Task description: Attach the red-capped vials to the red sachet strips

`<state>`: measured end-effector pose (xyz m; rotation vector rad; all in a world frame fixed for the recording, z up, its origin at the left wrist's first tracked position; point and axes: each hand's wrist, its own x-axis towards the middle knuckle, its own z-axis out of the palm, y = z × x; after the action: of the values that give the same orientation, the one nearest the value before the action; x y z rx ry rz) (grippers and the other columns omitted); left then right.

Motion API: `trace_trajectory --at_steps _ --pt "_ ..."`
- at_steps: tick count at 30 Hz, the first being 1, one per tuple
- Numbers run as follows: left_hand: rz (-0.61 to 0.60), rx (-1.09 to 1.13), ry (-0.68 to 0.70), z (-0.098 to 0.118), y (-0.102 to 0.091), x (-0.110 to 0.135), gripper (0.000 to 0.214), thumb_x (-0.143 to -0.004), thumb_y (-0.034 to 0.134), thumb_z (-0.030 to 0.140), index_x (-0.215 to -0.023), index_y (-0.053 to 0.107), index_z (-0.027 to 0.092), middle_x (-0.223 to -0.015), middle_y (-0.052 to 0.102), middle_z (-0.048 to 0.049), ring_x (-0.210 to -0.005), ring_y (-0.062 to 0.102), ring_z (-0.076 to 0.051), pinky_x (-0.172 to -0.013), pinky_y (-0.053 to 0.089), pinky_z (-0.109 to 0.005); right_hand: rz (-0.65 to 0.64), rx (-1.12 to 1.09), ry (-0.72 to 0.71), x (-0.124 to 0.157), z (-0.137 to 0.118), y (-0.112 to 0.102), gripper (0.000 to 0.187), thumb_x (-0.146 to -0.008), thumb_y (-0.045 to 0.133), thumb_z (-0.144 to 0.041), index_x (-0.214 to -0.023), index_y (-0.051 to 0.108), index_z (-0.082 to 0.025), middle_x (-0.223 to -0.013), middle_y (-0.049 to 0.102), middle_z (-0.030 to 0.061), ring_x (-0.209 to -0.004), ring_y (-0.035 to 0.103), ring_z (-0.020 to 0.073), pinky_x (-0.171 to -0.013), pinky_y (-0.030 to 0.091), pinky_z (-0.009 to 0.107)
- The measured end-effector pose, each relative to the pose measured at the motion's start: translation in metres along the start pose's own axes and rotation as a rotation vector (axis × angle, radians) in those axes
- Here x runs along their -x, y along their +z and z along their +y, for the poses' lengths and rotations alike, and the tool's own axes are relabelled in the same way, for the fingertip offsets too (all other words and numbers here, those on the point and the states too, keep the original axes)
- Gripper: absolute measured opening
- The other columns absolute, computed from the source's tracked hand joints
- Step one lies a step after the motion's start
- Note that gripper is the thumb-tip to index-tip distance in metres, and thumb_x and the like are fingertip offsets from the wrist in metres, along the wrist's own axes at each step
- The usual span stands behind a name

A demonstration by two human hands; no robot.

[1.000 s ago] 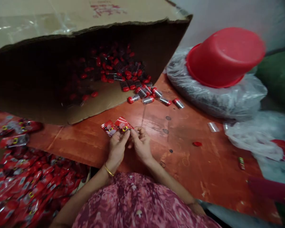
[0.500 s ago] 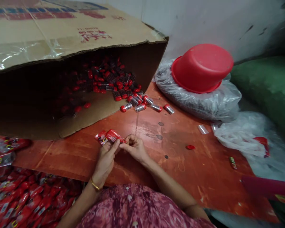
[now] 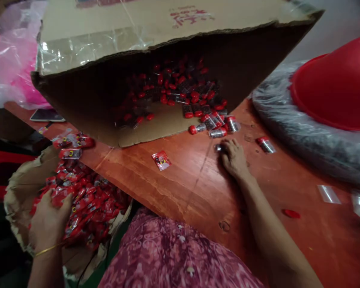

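My left hand (image 3: pixel 49 216) is over the open-topped carton (image 3: pixel 13 204) at the lower left, thumb and fingers apart among the red printed packs (image 3: pixel 88 200) heaped inside. On the table my right hand (image 3: pixel 235 160) is closed over a small clear bottle (image 3: pixel 218 147); only the bottle's end shows past the fingers. A flat red printed sleeve (image 3: pixel 161 160) lies on the wood between my hands. Just beyond my right hand, several clear bottles with red caps (image 3: pixel 217 132) spill out from a large cardboard box on its side (image 3: pixel 156 132).
A lone bottle (image 3: pixel 266 144) lies right of my hand. Further right are a loose red cap (image 3: pixel 291 213), a clear plastic piece (image 3: pixel 329 194) and a red basin (image 3: pixel 339 84) on a plastic-wrapped bundle (image 3: pixel 276 108). A phone (image 3: pixel 47 115) and some packs (image 3: pixel 73 141) lie at the table's left edge.
My hands have parted. The left moved from the red pack it held down to the carton; the right reached forward onto a bottle. The view has turned left.
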<state>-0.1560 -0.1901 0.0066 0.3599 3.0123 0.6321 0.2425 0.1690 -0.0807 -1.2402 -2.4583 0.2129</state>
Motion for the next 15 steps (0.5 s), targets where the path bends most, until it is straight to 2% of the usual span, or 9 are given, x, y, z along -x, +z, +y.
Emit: trace_trajectory --at_steps 2,3,4,6,8,11,15 --pt "0.085 0.053 0.06 0.017 0.014 0.014 0.026 -0.069 0.06 0.046 -0.089 0.062 0.029 -0.07 0.068 0.006 -0.081 0.063 -0.026 -0.082 0.047 -0.046 -0.065 -0.093 -0.16 0.019 -0.022 0.003 0.038 -0.081 0.038 -0.024 -0.113 0.055 -0.018 -0.129 0.052 0.0131 -0.129 0.035 0.0334 -0.098 0.031 0.058" --pt "0.064 0.151 0.178 0.033 0.026 0.023 0.027 -0.072 0.056 0.046 -0.091 0.064 0.029 -0.079 0.07 0.0053 -0.084 0.064 -0.024 -0.085 0.048 -0.044 -0.092 -0.134 -0.219 0.026 -0.033 0.004 0.038 -0.081 0.037 -0.026 -0.113 0.056 -0.019 -0.132 0.05 0.0118 -0.131 0.032 0.0333 -0.1 0.029 0.06" --pt "0.034 0.274 0.352 0.051 0.04 0.032 0.027 -0.075 0.053 0.046 -0.089 0.066 0.026 -0.088 0.071 0.0028 -0.09 0.064 -0.023 -0.09 0.046 -0.043 -0.109 -0.166 -0.261 0.032 -0.044 0.003 0.038 -0.082 0.037 -0.028 -0.113 0.057 -0.02 -0.134 0.048 0.011 -0.133 0.03 0.0332 -0.1 0.027 0.061" --pt "-0.123 0.38 0.666 0.091 0.07 0.051 0.03 -0.078 0.052 0.044 -0.088 0.069 0.021 -0.103 0.07 -0.0049 -0.108 0.059 -0.025 -0.098 0.041 -0.042 -0.109 -0.203 -0.293 0.04 -0.063 0.001 0.039 -0.083 0.037 -0.029 -0.115 0.057 -0.021 -0.136 0.047 0.0106 -0.134 0.028 0.0325 -0.102 0.026 0.062" --pt "-0.24 0.301 0.838 0.126 0.096 0.067 0.029 -0.08 0.054 0.042 -0.095 0.07 0.022 -0.115 0.065 -0.0078 -0.119 0.051 -0.026 -0.101 0.039 -0.044 -0.067 -0.216 -0.272 0.045 -0.079 -0.003 0.038 -0.084 0.038 -0.027 -0.117 0.056 -0.021 -0.134 0.049 0.0113 -0.134 0.031 0.0304 -0.103 0.028 0.059" --pt "-0.323 0.15 0.925 0.16 0.12 0.077 0.032 -0.077 0.06 0.042 -0.102 0.069 0.024 -0.127 0.058 -0.0093 -0.126 0.043 -0.03 -0.104 0.034 -0.048 0.016 -0.247 -0.242 0.053 -0.097 -0.009 0.032 -0.087 0.04 -0.024 -0.11 0.061 -0.019 -0.125 0.057 0.012 -0.129 0.039 0.0271 -0.102 0.036 0.052" --pt "-0.354 0.058 0.908 0.17 0.128 0.077 0.025 -0.083 0.053 0.037 -0.097 0.071 0.026 -0.128 0.057 -0.0079 -0.127 0.041 -0.031 -0.104 0.03 -0.052 0.09 -0.316 -0.247 0.059 -0.116 -0.015 0.025 -0.087 0.043 -0.022 -0.098 0.065 -0.018 -0.11 0.065 0.0112 -0.117 0.052 0.0243 -0.097 0.043 0.046"
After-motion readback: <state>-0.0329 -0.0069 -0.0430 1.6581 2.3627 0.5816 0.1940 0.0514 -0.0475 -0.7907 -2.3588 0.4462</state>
